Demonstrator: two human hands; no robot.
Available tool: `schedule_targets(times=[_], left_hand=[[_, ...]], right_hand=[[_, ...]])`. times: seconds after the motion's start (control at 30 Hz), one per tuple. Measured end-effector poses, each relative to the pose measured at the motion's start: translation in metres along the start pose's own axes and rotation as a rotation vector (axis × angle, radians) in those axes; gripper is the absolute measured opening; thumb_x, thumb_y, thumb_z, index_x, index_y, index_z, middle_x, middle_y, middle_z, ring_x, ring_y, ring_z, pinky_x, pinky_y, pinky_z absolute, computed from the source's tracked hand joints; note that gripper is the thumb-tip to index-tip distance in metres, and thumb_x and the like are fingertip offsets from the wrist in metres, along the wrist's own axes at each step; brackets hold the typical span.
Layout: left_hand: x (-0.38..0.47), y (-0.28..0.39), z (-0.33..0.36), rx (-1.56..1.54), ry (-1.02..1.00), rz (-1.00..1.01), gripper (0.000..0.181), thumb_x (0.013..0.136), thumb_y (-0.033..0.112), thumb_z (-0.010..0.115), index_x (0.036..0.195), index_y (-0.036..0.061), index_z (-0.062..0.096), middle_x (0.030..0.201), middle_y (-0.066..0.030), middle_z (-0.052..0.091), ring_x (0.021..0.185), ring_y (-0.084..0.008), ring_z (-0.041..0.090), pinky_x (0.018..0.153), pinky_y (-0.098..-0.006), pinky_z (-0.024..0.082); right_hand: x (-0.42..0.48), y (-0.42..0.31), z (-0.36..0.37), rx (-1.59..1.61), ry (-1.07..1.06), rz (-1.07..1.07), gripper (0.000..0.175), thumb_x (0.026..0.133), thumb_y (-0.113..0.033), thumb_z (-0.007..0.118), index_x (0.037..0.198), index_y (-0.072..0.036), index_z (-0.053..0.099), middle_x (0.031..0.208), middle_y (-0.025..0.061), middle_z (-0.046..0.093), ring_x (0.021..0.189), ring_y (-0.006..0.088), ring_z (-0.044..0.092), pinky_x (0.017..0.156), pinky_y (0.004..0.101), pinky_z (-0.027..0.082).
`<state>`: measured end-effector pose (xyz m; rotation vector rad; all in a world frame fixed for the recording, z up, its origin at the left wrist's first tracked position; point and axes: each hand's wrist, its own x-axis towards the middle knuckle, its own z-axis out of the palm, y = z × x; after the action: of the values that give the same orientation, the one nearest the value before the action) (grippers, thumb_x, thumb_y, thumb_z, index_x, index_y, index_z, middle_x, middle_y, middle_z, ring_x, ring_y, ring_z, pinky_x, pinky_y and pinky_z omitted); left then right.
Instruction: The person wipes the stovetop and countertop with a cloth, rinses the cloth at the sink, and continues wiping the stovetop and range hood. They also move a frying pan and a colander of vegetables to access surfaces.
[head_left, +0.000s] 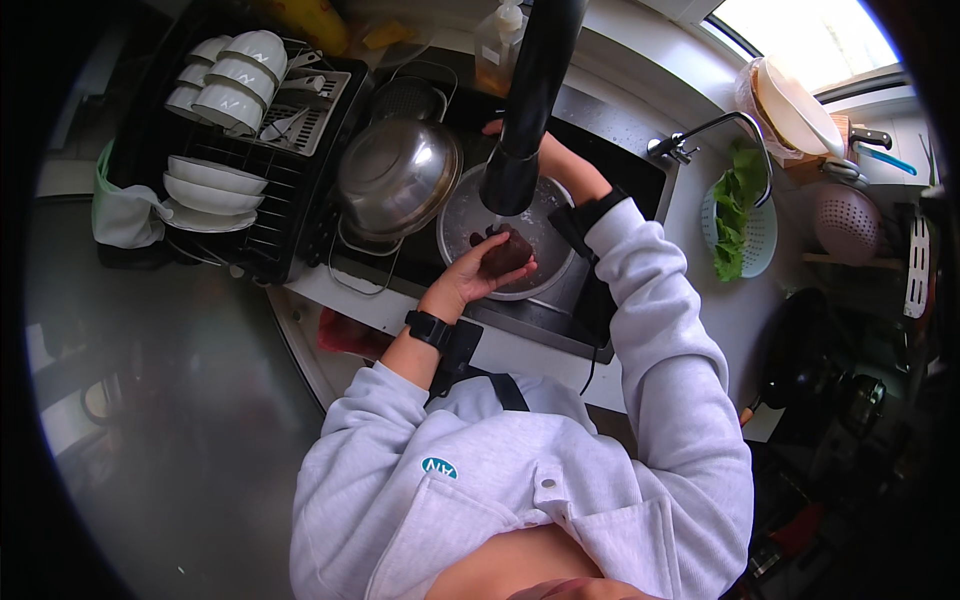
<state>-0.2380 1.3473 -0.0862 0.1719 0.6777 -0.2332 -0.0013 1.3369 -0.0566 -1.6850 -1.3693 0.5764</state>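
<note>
In my left hand (474, 271) lies a dark reddish-brown lump (508, 255), perhaps a beetroot or a piece of meat; the picture does not settle which. My fingers curve under and around it. A thick black faucet (517, 142) comes down over the lump, and a thin stream of water runs from its mouth. Below is a round metal basin (556, 274) with wet, foamy-looking liquid inside, set in the dark sink (637, 176). My right hand (551, 154) reaches past the basin behind the faucet, which hides most of it; one fingertip shows to the faucet's left.
An upturned steel bowl (397, 172) rests left of the basin. Farther left stands a black dish rack (281, 217) with white bowls (240, 82) and plates (214, 184). At right are a slim curved tap (720, 120) and a pale colander (759, 240) holding leafy greens (731, 225).
</note>
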Motion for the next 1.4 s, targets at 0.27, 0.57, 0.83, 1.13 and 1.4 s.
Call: schedule_targets(times=[0.27,0.57,0.83,1.13,1.4], left_hand=[[-0.013,0.011,-0.012,-0.069,-0.207,0.053,0.044,0.092,0.028,0.056,0.123,-0.0030,0.052,0.113,-0.0221,0.061,0.101,-0.0331,0.063,0.078,-0.0397,0.058],[-0.021,-0.002,0.040,-0.119,-0.485,0.007,0.049,0.088,0.030,0.062,0.121,-0.0044,0.050,0.092,-0.0129,0.060,0.084,-0.0234,0.062,0.075,-0.0332,0.057],[-0.007,-0.048,0.048,-0.047,-0.163,-0.051,0.035,0.084,0.029,0.064,0.106,0.0035,0.056,0.078,-0.0062,0.054,0.052,-0.0112,0.046,0.033,-0.0160,0.028],[0.011,-0.034,0.032,0.503,-0.024,-0.204,0.013,0.081,0.011,0.064,0.077,0.0061,0.053,0.060,-0.0010,0.047,0.041,-0.0057,0.033,0.034,-0.0175,0.022],[0.072,-0.067,0.003,1.656,0.197,0.360,0.016,0.075,0.015,0.061,0.086,0.0035,0.058,0.062,-0.0119,0.059,0.049,-0.0280,0.056,0.043,-0.0389,0.041]], right_hand=[[0.035,-0.006,-0.021,0.643,0.149,0.255,0.027,0.090,-0.011,0.058,0.113,0.004,0.061,0.103,0.0081,0.065,0.096,0.0154,0.060,0.083,0.0291,0.049],[-0.134,-0.024,0.051,1.732,-0.046,0.686,0.080,0.087,-0.071,0.034,0.148,-0.021,0.022,0.138,0.0136,0.043,0.117,0.0327,0.051,0.095,0.0483,0.043],[-0.160,-0.047,0.071,1.816,0.242,0.474,0.043,0.093,-0.037,0.053,0.123,-0.007,0.050,0.109,0.0113,0.059,0.093,0.0208,0.059,0.085,0.0354,0.050],[-0.152,-0.030,0.050,1.076,0.170,0.892,0.022,0.091,-0.023,0.061,0.100,-0.003,0.061,0.084,0.0032,0.062,0.069,0.0130,0.058,0.062,0.0260,0.049],[-0.154,0.011,0.082,0.220,0.192,0.777,0.030,0.092,-0.027,0.059,0.084,0.001,0.065,0.067,0.0151,0.063,0.063,0.0256,0.061,0.061,0.0372,0.048]])
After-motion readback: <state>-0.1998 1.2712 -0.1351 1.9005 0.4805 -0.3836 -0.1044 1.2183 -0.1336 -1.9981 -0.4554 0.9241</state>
